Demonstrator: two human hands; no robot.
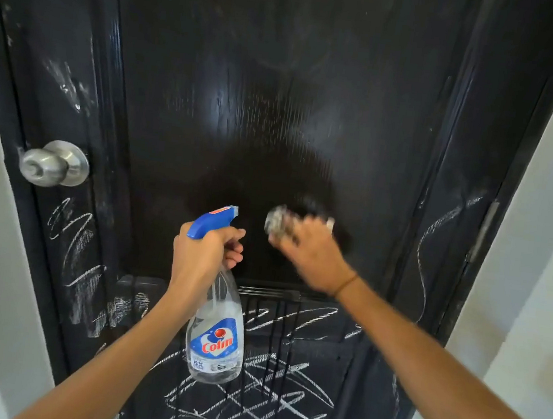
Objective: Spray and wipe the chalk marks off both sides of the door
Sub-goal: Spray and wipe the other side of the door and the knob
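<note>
**At the door's upper panel: wiping in progress**

Right of the doorknob (54, 163), the right hand (311, 251) presses a crumpled cloth (276, 225) to the wet door (280, 106); its fingers are blurred. The left hand (204, 253) grips the spray bottle (216, 333) by its neck. Chalk marks (247, 395) lie below. The cloth is likely soft; the bottle looks light, best held at the trigger.

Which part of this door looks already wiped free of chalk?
The upper centre panel, wet and shiny above the right hand; the lower panel and both side stiles still carry white scribbles.
</note>
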